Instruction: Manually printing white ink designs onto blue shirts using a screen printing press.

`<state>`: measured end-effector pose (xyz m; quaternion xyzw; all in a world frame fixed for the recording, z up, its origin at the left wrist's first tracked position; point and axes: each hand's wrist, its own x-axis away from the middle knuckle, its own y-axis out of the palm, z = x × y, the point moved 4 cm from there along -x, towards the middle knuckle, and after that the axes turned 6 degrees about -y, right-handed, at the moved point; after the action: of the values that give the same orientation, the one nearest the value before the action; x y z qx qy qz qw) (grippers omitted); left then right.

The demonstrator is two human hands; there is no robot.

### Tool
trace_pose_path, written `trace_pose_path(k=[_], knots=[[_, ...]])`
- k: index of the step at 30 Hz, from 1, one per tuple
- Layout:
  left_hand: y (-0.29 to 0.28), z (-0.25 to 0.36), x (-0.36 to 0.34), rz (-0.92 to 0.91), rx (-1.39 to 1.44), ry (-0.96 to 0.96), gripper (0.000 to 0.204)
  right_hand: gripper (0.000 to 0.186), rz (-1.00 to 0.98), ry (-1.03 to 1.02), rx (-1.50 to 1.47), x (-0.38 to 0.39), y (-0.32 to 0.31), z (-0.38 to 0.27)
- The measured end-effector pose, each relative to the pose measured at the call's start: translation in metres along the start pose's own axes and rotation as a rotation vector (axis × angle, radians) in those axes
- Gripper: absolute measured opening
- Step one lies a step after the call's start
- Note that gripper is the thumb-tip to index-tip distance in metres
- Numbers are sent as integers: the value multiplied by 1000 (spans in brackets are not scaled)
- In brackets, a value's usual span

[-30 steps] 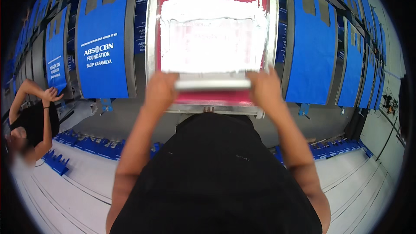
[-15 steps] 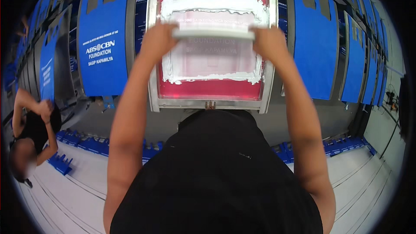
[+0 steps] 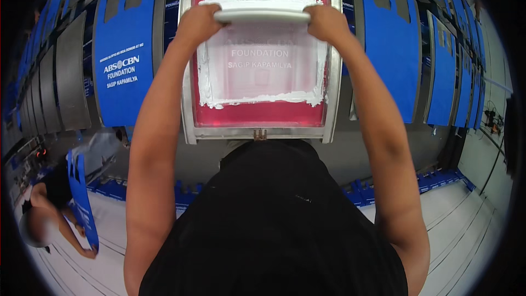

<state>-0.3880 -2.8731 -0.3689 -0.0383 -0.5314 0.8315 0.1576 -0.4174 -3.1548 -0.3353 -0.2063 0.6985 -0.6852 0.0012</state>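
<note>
Both my hands grip the ends of a long pale squeegee [image 3: 263, 16] that lies crosswise over a printing screen. My left hand [image 3: 199, 23] is closed round its left end, and my right hand [image 3: 327, 23] round its right end. The screen's red mesh [image 3: 260, 117] is stretched in a metal frame [image 3: 333, 104]. Thick white ink [image 3: 263, 0] is heaped along the far side of the squeegee, and uneven ridges of it border the pale window. White lettering shows through that window on the near side of the squeegee.
Blue bag panels, one printed in white [image 3: 126, 38] on the left and a plain one [image 3: 394, 60] on the right, lie on grey boards either side. Another person [image 3: 46, 208] at lower left holds a blue bag [image 3: 82, 203]. More blue bags line the pale floor behind me.
My hands and the squeegee have moved farther from me across the screen, uncovering more lettering. The other person has brought a blue bag down from the boards toward the floor.
</note>
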Motion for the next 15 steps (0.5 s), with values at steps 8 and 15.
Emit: trace_pose_path(k=[8, 15], knots=[[44, 21, 196, 76, 109, 157, 36, 40, 18, 15, -114, 177, 65, -76], [3, 3, -6, 21, -27, -38, 32, 35, 38, 40, 32, -6, 1, 3]])
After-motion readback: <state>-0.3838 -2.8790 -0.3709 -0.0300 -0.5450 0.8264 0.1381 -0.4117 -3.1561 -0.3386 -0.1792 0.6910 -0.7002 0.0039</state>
